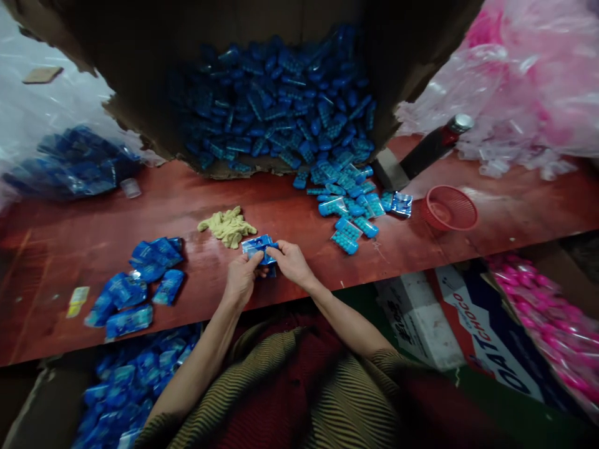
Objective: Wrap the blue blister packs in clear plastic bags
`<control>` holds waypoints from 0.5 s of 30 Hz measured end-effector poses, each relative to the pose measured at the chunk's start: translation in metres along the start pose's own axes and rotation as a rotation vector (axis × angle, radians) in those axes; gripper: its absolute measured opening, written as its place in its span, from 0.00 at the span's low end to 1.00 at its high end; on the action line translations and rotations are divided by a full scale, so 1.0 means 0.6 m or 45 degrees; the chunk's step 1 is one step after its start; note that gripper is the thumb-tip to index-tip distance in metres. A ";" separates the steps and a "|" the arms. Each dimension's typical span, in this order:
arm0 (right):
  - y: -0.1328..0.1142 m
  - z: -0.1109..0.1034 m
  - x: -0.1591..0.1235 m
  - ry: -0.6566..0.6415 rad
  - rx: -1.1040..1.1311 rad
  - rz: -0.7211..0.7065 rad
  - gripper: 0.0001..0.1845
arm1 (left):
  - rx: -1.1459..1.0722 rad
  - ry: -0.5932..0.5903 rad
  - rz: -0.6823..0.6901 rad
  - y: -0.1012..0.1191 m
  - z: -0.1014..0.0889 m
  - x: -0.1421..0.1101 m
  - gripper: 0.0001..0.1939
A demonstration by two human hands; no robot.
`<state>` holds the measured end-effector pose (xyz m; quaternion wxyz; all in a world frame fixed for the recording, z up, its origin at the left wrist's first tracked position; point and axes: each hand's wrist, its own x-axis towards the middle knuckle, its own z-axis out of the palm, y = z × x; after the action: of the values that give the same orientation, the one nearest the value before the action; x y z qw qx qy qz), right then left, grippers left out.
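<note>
Near the table's front edge my two hands meet at a small blue printed packet (257,244). My left hand (243,274) pinches its near side, thumb on top. The fingers of my right hand (291,263) are closed on its right end; whether a bottle is inside the packet I cannot make out. Just beyond lies a crumpled pale yellow cloth or glove (228,226). Left of my hands, several filled blue packets (154,259) are scattered on the table. To the right, small clear bottles (349,234) with blue caps and blue-green balls spill in a loose pile.
A torn cardboard box (393,112) full of blue bottles stands at the back. Right of it are a dark flask (433,149) and a red plastic basket (450,209). Below the table's front edge, blue packets (140,380) lie at left and pink items (547,318) at right.
</note>
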<state>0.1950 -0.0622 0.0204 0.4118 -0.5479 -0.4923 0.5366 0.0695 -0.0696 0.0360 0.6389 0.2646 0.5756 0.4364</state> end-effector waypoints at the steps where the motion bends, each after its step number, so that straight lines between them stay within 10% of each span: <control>1: 0.001 0.000 -0.001 0.031 -0.048 -0.009 0.13 | -0.016 -0.005 -0.014 0.000 0.002 -0.001 0.14; 11: -0.032 -0.050 -0.027 0.066 -0.600 -0.263 0.24 | -0.013 -0.147 -0.212 0.011 0.009 -0.018 0.16; 15: -0.035 -0.163 0.007 0.564 -1.041 -0.360 0.16 | -0.027 -0.146 -0.248 0.006 -0.001 -0.021 0.15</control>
<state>0.2900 -0.0466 0.0488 0.3264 -0.6936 -0.6330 0.1084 0.0683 -0.0790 0.0454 0.7130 0.2250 0.5566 0.3623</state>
